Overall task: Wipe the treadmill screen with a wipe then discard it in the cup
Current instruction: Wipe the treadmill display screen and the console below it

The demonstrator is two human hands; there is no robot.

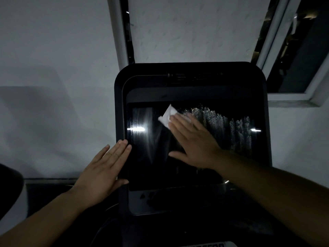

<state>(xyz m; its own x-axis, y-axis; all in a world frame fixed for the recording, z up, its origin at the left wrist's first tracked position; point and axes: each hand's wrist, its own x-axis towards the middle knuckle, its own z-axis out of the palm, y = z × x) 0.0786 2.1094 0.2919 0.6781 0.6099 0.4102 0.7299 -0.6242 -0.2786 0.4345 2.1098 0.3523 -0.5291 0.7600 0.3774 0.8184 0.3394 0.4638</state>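
The dark treadmill screen [151, 157] fills the middle of the head view, set in a black console [192, 70]. My right hand [194, 141] lies flat on the glass with fingers spread and presses a white folded wipe [166, 115] under its fingertips near the screen's upper middle. Wet streaks [222, 125] cover the glass to the right of the wipe. My left hand [103, 170] rests flat against the console's left edge, fingers together, holding nothing. No cup is in view.
A white wall [53, 68] stands behind the console. A window frame [292, 97] with dark panes sits at the upper right. Buttons [151, 196] lie below the screen. A dark rounded object [8, 189] shows at the far left edge.
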